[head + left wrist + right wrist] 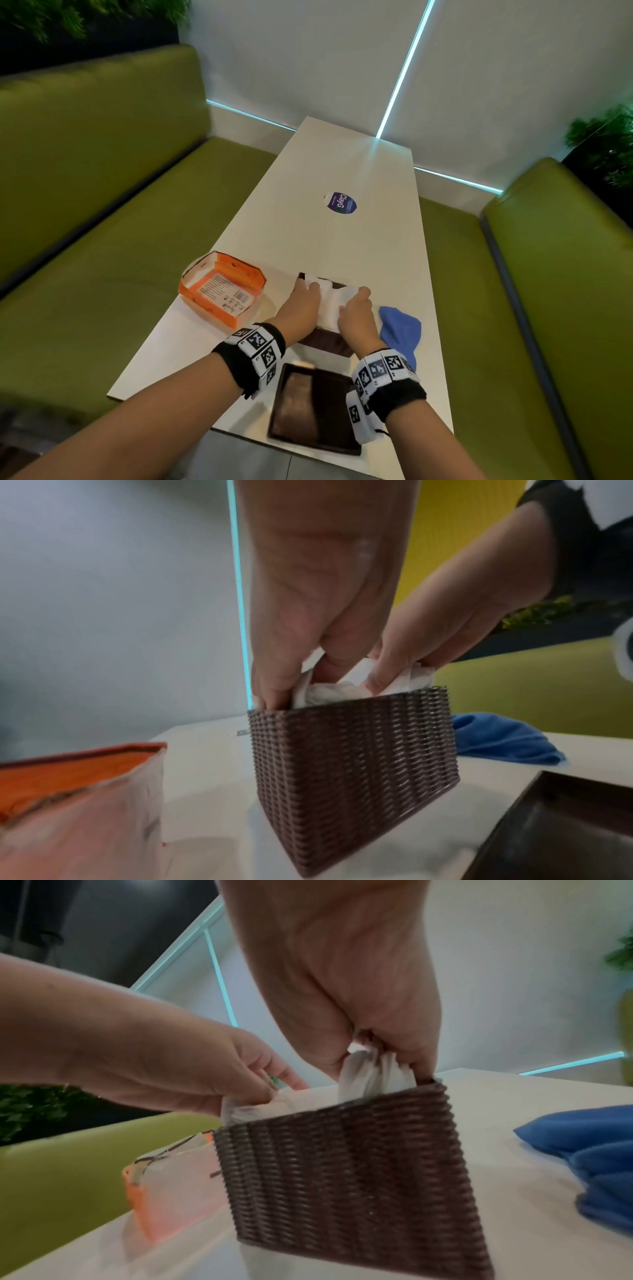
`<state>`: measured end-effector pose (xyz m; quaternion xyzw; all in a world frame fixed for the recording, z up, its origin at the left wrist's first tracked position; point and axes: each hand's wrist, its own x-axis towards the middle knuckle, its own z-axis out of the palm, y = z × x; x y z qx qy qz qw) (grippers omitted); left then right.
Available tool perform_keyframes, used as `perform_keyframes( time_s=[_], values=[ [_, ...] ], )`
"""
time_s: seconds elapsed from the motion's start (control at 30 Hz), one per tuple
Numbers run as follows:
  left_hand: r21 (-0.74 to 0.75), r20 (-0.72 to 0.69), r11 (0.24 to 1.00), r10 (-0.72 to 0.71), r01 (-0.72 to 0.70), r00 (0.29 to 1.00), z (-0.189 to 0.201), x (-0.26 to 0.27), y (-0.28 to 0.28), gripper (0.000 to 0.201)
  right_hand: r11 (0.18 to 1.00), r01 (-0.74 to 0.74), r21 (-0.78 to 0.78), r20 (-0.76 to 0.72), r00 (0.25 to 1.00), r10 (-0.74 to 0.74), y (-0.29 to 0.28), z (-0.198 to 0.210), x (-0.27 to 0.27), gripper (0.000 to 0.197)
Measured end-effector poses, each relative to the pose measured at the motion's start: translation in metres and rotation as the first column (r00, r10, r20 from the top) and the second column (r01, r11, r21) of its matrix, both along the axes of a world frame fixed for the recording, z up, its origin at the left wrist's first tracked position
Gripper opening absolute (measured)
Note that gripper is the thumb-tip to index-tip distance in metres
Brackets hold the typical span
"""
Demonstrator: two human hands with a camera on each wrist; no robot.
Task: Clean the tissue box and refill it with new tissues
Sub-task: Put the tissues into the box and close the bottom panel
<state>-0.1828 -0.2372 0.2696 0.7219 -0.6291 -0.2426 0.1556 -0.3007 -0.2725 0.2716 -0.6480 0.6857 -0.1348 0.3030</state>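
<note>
- Tissue box (352, 764), a brown woven holder with its top open, is standing near the middle of the white bench (308, 205), directly in front of the person.
- A soft white stack of tissues (334, 305) is sitting partly inside it, the top bunching above the rim.
- The left hand (301, 305) is pinching the stack's far-left end; its fingers (274, 688) are reaching down inside the rim.
- The right hand (356, 315) is pinching the other end, gathering it into folds.
- The tissues look light, limp and easy to tear, so holding both ends of the whole stack seems best; the box looks stiff but light and may slide.
- A brown lid (313, 411) is lying on the bench nearer the person.
- An orange carton (222, 296), opened, is sitting to the left.
- A blue cloth (400, 332) is lying to the right.
</note>
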Motion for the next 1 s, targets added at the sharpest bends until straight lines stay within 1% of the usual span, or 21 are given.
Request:
perform_keyframes(
  time_s=[0.07,0.1,0.17,0.2,0.23,0.27,0.3,0.33,0.4,0.43,0.47,0.5,0.57,0.63,0.73,0.87,0.9,0.93,1.0],
  values=[
    [-0.005,0.082,0.998,-0.068,0.069,0.994,0.001,0.005,0.002,0.042,0.998,-0.047,-0.032,-0.079,0.996,0.044,0.002,-0.001,-0.001,0.049],
    [-0.021,0.104,0.996,-0.083,0.086,0.991,0.003,0.009,0.004,0.039,0.994,-0.092,-0.051,-0.159,0.984,0.083,0.003,0.001,-0.004,0.047],
    [-0.051,0.145,0.993,-0.095,0.104,0.985,0.004,0.018,0.003,0.037,0.971,-0.207,-0.117,-0.355,0.922,0.154,0.002,0.008,-0.012,0.045],
    [-0.056,0.182,0.992,-0.098,0.109,0.979,0.006,0.022,0.001,0.035,0.954,-0.255,-0.155,-0.410,0.895,0.173,0.001,0.012,-0.018,0.047],
    [-0.100,0.233,0.987,-0.100,0.126,0.967,0.008,0.026,-0.001,0.037,0.937,-0.297,-0.186,-0.425,0.884,0.196,-0.001,0.017,-0.025,0.048],
    [-0.140,0.252,0.979,-0.108,0.147,0.962,0.008,0.030,-0.004,0.041,0.917,-0.343,-0.205,-0.423,0.876,0.234,-0.004,0.020,-0.032,0.049],
    [-0.160,0.254,0.972,-0.126,0.170,0.959,0.012,0.033,-0.006,0.044,0.892,-0.398,-0.214,-0.419,0.862,0.284,-0.007,0.023,-0.038,0.048],
    [-0.158,0.293,0.963,-0.167,0.220,0.942,0.012,0.034,-0.009,0.045,0.866,-0.453,-0.211,-0.431,0.838,0.334,-0.009,0.025,-0.044,0.047],
    [-0.071,0.399,0.948,-0.259,0.311,0.880,0.014,0.034,-0.014,0.047,0.837,-0.518,-0.176,-0.473,0.790,0.390,-0.011,0.023,-0.053,0.046],
    [-0.001,0.438,0.947,-0.288,0.320,0.852,0.014,0.032,-0.014,0.047,0.836,-0.525,-0.160,-0.483,0.780,0.397,-0.012,0.021,-0.055,0.045],
    [0.071,0.477,0.949,-0.303,0.308,0.825,0.014,0.031,-0.014,0.047,0.839,-0.523,-0.149,-0.484,0.778,0.400,-0.012,0.019,-0.057,0.045],
    [0.110,0.494,0.950,-0.306,0.291,0.814,0.011,0.031,-0.015,0.047,0.843,-0.519,-0.139,-0.485,0.778,0.399,-0.012,0.016,-0.058,0.046],
    [0.143,0.524,0.953,-0.301,0.265,0.797,0.009,0.029,-0.015,0.046,0.850,-0.516,-0.109,-0.511,0.763,0.397,-0.012,0.010,-0.056,0.047],
    [0.151,0.537,0.957,-0.290,0.248,0.792,0.007,0.028,-0.014,0.047,0.852,-0.517,-0.088,-0.542,0.742,0.395,-0.011,0.004,-0.053,0.048],
    [0.170,0.536,0.956,-0.292,0.237,0.792,0.003,0.028,-0.013,0.052,0.861,-0.502,-0.077,-0.541,0.747,0.387,-0.011,-0.002,-0.049,0.048],
    [0.185,0.490,0.949,-0.315,0.257,0.813,0.006,0.031,-0.012,0.054,0.852,-0.518,-0.068,-0.541,0.737,0.405,-0.010,0.003,-0.049,0.049],
    [0.178,0.452,0.948,-0.316,0.263,0.834,0.009,0.033,-0.010,0.052,0.845,-0.525,-0.104,-0.530,0.748,0.400,-0.007,0.007,-0.050,0.047],
    [0.151,0.401,0.954,-0.299,0.260,0.866,0.013,0.036,-0.007,0.050,0.834,-0.523,-0.174,-0.508,0.774,0.379,-0.002,0.012,-0.052,0.044],
    [0.019,0.278,0.975,-0.217,0.220,0.936,0.018,0.044,0.002,0.044,0.788,-0.494,-0.368,-0.415,0.845,0.336,0.015,0.022,-0.056,0.035]
  ],
)
